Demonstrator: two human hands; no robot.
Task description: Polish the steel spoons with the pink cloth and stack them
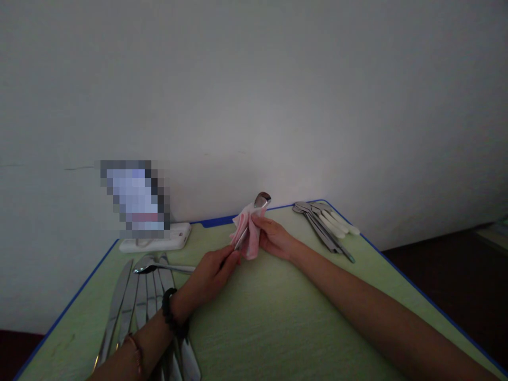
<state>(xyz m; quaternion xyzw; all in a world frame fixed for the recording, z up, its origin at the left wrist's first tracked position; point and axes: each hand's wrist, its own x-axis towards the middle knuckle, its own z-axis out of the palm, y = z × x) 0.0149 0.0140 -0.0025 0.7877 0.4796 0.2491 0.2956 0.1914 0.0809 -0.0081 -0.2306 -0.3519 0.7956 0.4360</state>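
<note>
Above the far middle of the table, my left hand [216, 271] grips the handle of a metal spoon [262, 200], whose bowl points up and away from me. A pink and white cloth [249, 235] is wrapped around the spoon's handle just below the bowl. My right hand [275, 238] pinches the cloth around the spoon, thumb on top. Beneath and beside my left forearm lie several table knives [127, 299] in a row. Another spoon [148, 265] rests across their far ends, its handle partly hidden behind my left hand.
A group of spoons [317, 225] lies at the far right, beside several white-handled utensils [337, 222]. At the far left, a blurred-out upright device [135, 196] stands by a white power bank [154, 238]. The green table [286, 317] has a blue edge and meets a wall.
</note>
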